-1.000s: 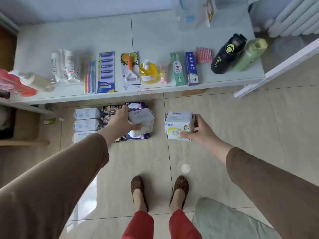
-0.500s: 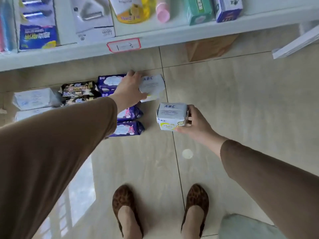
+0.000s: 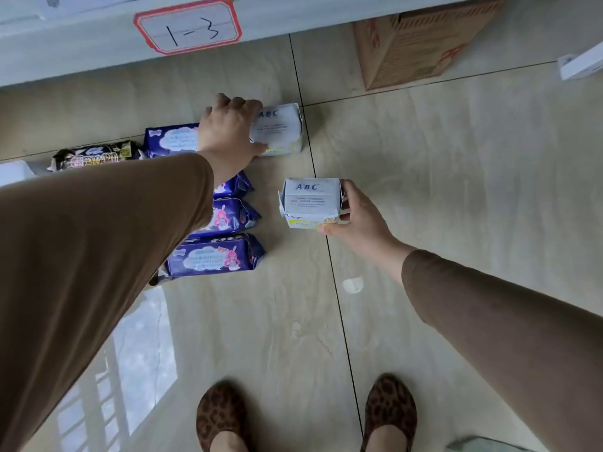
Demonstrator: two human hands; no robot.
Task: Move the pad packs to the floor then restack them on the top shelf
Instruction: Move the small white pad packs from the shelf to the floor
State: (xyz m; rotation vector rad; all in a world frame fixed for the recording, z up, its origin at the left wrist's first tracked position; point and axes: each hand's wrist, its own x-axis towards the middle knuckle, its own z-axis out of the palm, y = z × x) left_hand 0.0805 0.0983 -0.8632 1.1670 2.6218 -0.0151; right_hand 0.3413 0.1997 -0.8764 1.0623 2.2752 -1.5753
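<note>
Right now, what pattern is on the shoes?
Leopard print, brown with dark spots, on both shoes; the head view shows it.

floor (image 3: 440,177): beige glossy tile, dark grout lines | on it: purple pad packs (image 3: 215,256) in a column, black pack (image 3: 94,155) to their left, white ABC pack (image 3: 280,130) (whether fully set down is unclear), cardboard box (image 3: 421,40) under shelf edge (image 3: 65,37)

Left sleeve (image 3: 98,256) hides most of purple pack row (image 3: 225,220) and part of black pack (image 3: 94,154). Left hand (image 3: 228,132) covers white ABC pack's (image 3: 280,128) left end. Cardboard box (image 3: 421,37) and shelf (image 3: 65,44) cut off at top edge. Small print on packs unreadable.
</note>
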